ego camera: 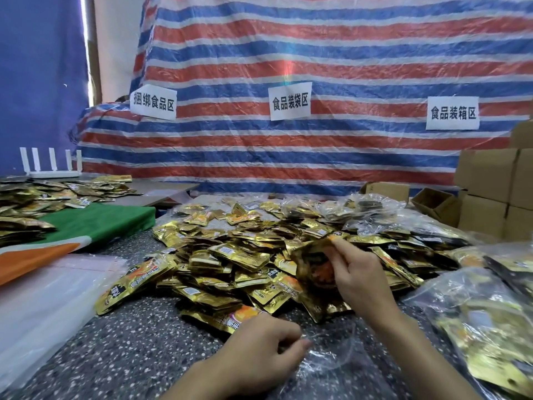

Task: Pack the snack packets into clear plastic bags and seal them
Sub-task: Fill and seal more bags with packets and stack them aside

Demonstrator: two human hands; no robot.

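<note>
A big heap of gold snack packets (230, 255) covers the middle of the speckled table (129, 350). My right hand (357, 272) is at the heap's near right side, fingers closed on a handful of gold packets (314, 264) lifted slightly above the pile. My left hand (265, 339) rests low on the table in front of me and pinches the edge of a clear plastic bag (328, 356) that lies crumpled between my forearms.
Filled clear bags of packets (490, 321) lie at the right, more at the back (360, 212). A stack of flat clear bags (43, 298) lies at the left beside a green and orange cloth (95, 223). Cardboard boxes (490, 186) stand far right. A striped tarp (288, 82) hangs behind.
</note>
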